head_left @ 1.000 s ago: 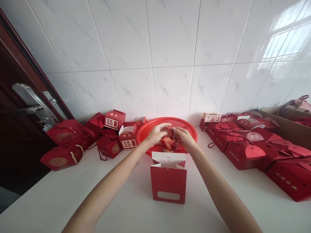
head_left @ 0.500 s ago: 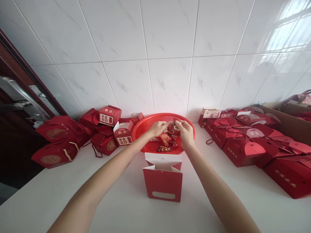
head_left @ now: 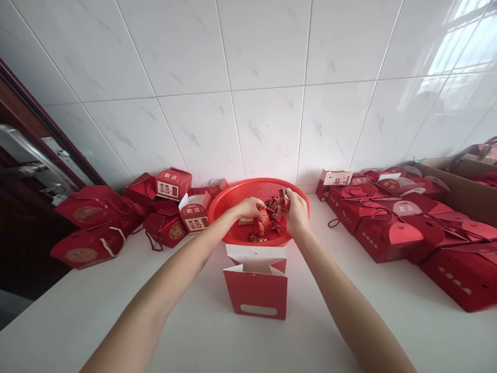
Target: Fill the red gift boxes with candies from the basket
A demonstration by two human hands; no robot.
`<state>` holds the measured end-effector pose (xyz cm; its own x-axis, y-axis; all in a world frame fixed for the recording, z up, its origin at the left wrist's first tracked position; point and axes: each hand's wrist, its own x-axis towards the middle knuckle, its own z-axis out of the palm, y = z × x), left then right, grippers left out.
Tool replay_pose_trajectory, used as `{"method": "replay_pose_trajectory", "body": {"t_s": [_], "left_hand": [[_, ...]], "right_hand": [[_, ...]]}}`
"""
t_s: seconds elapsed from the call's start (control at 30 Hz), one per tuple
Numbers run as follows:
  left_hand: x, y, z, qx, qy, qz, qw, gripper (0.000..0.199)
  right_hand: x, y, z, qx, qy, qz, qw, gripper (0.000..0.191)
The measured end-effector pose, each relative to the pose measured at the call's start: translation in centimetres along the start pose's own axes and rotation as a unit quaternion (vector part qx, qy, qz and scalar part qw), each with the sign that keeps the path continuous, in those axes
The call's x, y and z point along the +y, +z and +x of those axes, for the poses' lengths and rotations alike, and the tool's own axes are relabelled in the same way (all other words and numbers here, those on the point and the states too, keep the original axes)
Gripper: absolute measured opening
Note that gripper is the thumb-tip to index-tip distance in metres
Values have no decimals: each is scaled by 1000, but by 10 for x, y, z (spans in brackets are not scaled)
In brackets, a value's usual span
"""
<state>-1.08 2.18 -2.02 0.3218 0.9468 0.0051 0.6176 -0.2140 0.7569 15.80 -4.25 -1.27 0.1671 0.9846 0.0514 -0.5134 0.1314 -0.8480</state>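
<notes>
Both hands are over a red plastic basket (head_left: 223, 203) with several wrapped candies (head_left: 276, 226) in it. My left hand (head_left: 249, 208) pinches an orange-red candy packet (head_left: 264, 220) at the basket's middle. At the basket's right side my right hand (head_left: 296, 211) is closed round dark red wrapped candy (head_left: 284, 199); how many pieces it holds is hidden. Just in front of the basket stands an upright red paper bag (head_left: 256, 292), its white-lined top open and a pale oval window low on its front.
Red gift boxes (head_left: 166, 225) stand at the left, by a door with a metal handle (head_left: 23, 145). More red boxes (head_left: 388, 238) and a cardboard box (head_left: 458, 189) fill the right side. A tiled wall (head_left: 267, 129) rises behind the white table (head_left: 186, 331).
My left hand has moved down and closed on the orange-red packet. My right hand has turned, with its candy raised upright. The view has shifted slightly.
</notes>
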Motion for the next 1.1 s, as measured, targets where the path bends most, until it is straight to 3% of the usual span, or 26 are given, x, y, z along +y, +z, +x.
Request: {"method": "replay_pose_trajectory", "body": {"t_s": [0.2,0.33,0.5,0.6,0.77,0.83,0.9,1.0,1.1], "left_hand": [[19,-7,-10,33,54,-143,988,56],[24,-7,-14,29,72,-197,977,58],[25,-3,-17,30,97,-274,956,55],[26,-3,-17,42,93,-254,962,61],[24,-7,-13,78,61,-112,989,52],[20,-7,-12,34,29,-62,997,48],[16,-4,-14,-60,-22,8,998,37],[14,3,-20,-213,-103,116,965,33],[18,11,-24,-277,-139,194,931,32]], "right_hand": [[2,0,-1,8,-12,-6,1000,36],[2,0,-3,12,-18,-12,1000,28],[-2,2,-6,-27,1,-23,999,24],[-3,2,-7,-38,12,-27,999,24],[-2,1,-5,-3,-10,-5,1000,26],[0,1,-3,21,-25,16,999,27],[1,1,-2,38,-31,29,998,27],[1,1,-3,44,-30,26,998,27],[0,1,-4,44,-34,18,998,26]]}}
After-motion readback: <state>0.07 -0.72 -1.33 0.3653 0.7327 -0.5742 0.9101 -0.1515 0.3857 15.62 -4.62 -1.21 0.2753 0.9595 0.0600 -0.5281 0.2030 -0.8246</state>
